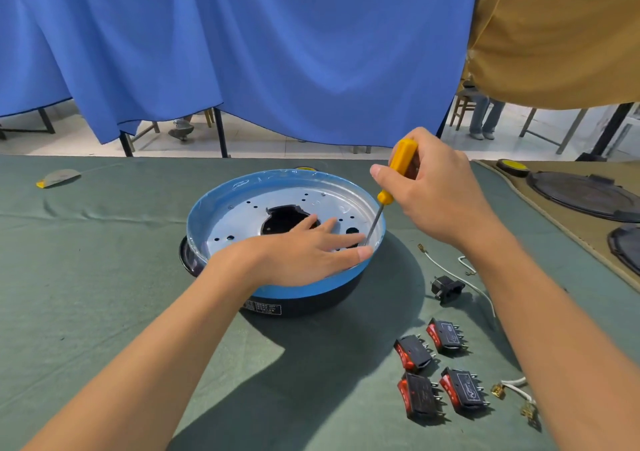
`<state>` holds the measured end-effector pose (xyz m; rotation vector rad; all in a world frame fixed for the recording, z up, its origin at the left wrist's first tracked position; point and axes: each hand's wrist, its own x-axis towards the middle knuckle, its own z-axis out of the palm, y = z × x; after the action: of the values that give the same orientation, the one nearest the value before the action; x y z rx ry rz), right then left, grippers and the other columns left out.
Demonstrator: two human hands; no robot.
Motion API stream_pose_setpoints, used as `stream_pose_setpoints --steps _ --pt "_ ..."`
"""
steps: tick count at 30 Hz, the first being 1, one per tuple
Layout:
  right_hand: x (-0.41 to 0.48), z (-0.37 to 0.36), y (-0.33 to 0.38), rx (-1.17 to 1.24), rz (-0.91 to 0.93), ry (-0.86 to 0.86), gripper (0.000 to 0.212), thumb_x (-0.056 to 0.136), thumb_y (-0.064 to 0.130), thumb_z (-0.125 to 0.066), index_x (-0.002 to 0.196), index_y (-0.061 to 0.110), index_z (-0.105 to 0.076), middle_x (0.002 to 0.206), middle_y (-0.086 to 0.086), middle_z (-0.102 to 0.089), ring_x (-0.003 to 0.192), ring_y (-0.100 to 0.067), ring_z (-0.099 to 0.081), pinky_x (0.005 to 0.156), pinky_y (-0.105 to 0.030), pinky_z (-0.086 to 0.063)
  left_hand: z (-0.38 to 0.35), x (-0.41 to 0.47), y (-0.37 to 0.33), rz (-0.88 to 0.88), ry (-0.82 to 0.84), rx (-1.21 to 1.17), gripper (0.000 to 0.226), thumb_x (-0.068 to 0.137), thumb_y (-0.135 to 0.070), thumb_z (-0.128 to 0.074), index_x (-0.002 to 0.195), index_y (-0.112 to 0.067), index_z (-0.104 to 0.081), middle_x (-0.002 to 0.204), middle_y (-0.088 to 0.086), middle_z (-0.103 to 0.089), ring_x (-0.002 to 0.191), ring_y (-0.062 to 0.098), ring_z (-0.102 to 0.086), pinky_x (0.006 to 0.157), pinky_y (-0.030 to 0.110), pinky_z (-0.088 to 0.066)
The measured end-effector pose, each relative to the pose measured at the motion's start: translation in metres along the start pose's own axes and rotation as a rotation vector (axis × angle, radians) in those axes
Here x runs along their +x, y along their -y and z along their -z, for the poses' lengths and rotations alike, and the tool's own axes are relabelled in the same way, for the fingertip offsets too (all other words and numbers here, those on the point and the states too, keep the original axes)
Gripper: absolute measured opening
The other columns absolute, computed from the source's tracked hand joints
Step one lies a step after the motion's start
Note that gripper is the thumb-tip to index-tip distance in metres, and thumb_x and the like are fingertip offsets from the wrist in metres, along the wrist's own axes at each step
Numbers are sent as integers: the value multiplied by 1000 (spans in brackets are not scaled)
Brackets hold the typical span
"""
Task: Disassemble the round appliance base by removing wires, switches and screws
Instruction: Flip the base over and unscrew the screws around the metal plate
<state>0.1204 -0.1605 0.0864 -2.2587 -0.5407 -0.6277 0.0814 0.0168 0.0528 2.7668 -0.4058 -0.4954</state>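
The round appliance base point(242, 191) sits on the green cloth, with a blue rim, a silver perforated plate inside and a dark hole at its centre. My left hand point(304, 249) lies flat on the plate, fingers spread, thumb on the near right rim. My right hand point(433, 191) grips a yellow-handled screwdriver point(398, 166), held upright. Its tip touches the plate just inside the right rim, beside my left fingertips. Several black and red rocker switches point(436, 371) lie to the right front. White wires point(460, 277) and a black socket part point(446, 288) lie near my right forearm.
A tan mat with dark round lids point(581, 194) covers the table's right side. A yellow-tipped grey piece point(57, 177) lies at the far left. Blue curtains point(242, 52) hang behind the table. Chair legs and a person's legs show beyond.
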Motion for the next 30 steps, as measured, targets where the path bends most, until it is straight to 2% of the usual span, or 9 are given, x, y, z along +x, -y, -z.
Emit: stream_pose_setpoints --steps 4,9,11,14,16,19,23,26,30 --pt "1 -2 0 -12 38 -25 26 88 40 -63 89 20 -48 69 1 -51 65 -15 -50 55 -29 -42 -4 7 -2 66 7 80 69 83 -77 -3 147 -52 -5 161 -5 9 146 21 19 114 54 7" --pt "1 0 -2 -50 50 -26 27 88 39 -64 86 18 -48 67 0 -51 63 -15 -50 53 -28 -40 -13 12 -28 213 -115 269 77 83 -68 6 151 -38 -14 160 13 -8 144 46 -2 111 62 6" --pt "1 0 -3 -61 47 -44 28 88 40 -63 89 17 -47 68 -2 -51 62 -15 -49 53 -27 -39 -5 9 -28 220 -136 260 86 82 -78 2 152 -32 -17 161 9 -10 147 38 1 112 60 11" --pt "1 2 -4 -72 55 -74 29 89 42 -62 90 18 -46 67 0 -49 58 -12 -48 51 -23 -37 16 -2 -10 76 1 289 103 63 -92 -9 151 -40 -1 161 -2 11 146 22 20 112 54 14" --pt "1 2 -4 -71 54 -69 29 89 41 -62 89 17 -47 66 -2 -49 56 -12 -47 50 -23 -37 23 -10 -2 46 68 300 114 51 -97 -16 149 -44 6 160 -6 16 145 17 21 116 49 10" --pt "1 -1 -4 -69 52 -42 31 89 40 -62 91 13 -48 68 -8 -52 59 -19 -50 53 -33 -42 11 -4 -3 66 68 251 111 62 -95 -19 152 -34 3 160 -3 14 145 12 20 116 42 8" --pt "1 0 -7 -75 52 -64 30 89 40 -62 90 14 -47 68 -5 -52 59 -15 -50 54 -29 -41 -9 11 -11 106 -88 190 108 76 -87 -12 153 -13 -6 162 5 1 148 16 8 118 41 0" --pt "1 -2 -8 -64 44 -93 29 90 38 -62 89 13 -46 65 -1 -50 58 -7 -51 52 -20 -39 -12 15 -13 137 -150 229 108 75 -86 -9 146 -7 -29 153 13 -25 144 27 -15 115 45 -14" --pt "0 -8 -9 -53 28 -120 30 92 36 -61 92 11 -45 63 3 -44 63 -19 -51 61 -38 -45 -10 14 -14 135 -139 251 102 76 -85 -9 142 -12 -33 148 19 -30 139 33 -24 109 48 -20"
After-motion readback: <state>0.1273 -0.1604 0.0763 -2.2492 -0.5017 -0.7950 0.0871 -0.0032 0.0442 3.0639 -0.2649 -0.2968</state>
